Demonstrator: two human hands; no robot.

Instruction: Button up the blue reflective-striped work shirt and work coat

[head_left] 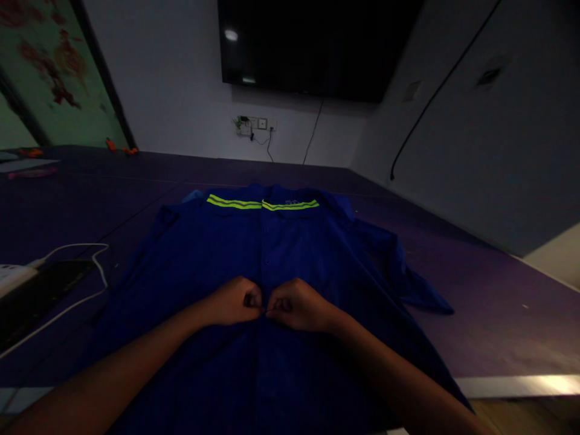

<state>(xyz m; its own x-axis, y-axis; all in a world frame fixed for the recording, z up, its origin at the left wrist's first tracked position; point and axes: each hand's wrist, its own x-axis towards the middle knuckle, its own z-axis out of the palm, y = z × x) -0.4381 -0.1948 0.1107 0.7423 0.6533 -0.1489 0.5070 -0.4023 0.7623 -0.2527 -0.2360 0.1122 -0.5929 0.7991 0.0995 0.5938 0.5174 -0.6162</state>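
Note:
A dark blue work shirt [272, 241] with yellow-green reflective stripes [263, 204] lies spread flat on a purple table [475, 290], collar end away from me. My left hand [235, 300] and my right hand [296, 305] rest side by side on the shirt's front placket at mid-chest. Both hands are closed in a pinch, fingers pressed on the fabric edges where the two front halves meet. A row of small buttons runs up the placket above my hands. One sleeve [417, 284] sticks out to the right.
A dark phone-like slab [40, 290] with a white cable [86, 260] lies at the left. Small orange items [120, 147] sit at the table's far left. A black screen [317, 42] hangs on the wall, above a wall socket [251, 125].

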